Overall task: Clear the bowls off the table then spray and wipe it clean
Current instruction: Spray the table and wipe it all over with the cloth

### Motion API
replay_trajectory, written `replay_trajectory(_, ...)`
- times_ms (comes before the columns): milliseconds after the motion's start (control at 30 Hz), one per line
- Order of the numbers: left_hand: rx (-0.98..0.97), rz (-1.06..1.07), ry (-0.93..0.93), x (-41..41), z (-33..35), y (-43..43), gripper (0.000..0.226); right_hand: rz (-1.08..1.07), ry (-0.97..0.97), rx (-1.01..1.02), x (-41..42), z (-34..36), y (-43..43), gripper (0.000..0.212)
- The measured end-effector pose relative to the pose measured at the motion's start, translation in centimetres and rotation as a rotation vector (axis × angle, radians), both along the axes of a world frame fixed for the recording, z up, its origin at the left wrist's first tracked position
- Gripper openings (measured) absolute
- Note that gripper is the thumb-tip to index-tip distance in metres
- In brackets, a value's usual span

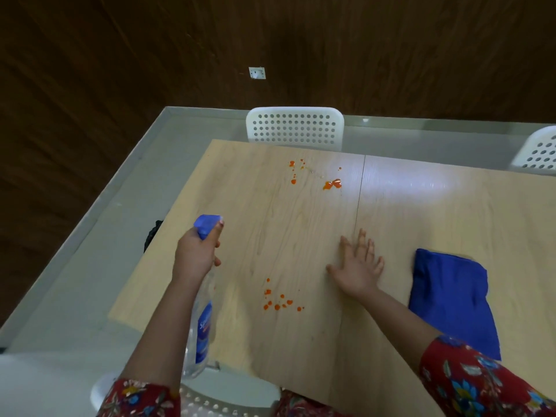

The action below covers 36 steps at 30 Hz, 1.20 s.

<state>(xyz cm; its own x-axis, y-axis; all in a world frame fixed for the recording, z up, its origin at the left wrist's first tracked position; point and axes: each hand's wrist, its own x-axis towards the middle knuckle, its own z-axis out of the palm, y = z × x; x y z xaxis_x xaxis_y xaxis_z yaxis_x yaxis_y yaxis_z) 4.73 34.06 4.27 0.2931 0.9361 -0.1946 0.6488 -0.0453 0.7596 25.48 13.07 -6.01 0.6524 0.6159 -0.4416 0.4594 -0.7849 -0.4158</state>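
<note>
The spray bottle [203, 328] hangs over the table's [304, 236] left edge, its neck gripped by the left hand [197, 255] with fingers curled round it and one on the blue trigger. Orange splatters [278, 303] lie near the front edge, more [331, 184] near the far edge. The right hand [358, 266] rests flat mid-table, fingers spread. A folded blue cloth [451, 299] lies just to its right.

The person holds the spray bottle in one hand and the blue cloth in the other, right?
Not quite. The left hand does grip the spray bottle, but the right hand holds nothing: it lies flat on the table, and the blue cloth lies beside it, apart. The head view shows this.
</note>
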Motion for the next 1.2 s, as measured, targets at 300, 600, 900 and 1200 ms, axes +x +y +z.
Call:
replay_trajectory(300, 0.06, 0.18, 0.096, -6.7, 0.6, 2.0, 0.043, 0.216, 0.127, -0.106, -1.5, -1.5, -0.7, 0.093)
replay_trajectory(600, -0.014, 0.208, 0.091, -8.8, 0.6, 1.7, 0.043, 0.228, 0.095, -0.111, -1.6, -1.3, -0.8, 0.094)
replay_trajectory(900, -0.135, -0.011, 0.047, -5.8, -0.5, -5.0, 0.05, 0.243, 0.188, -0.036, -0.5, -1.2, -1.5, 0.082)
replay_trajectory(1200, -0.348, -0.199, -0.055, -3.8, -1.3, -11.1, 0.049, 0.267, 0.208, 0.0, -0.1, -1.3, -2.2, 0.074)
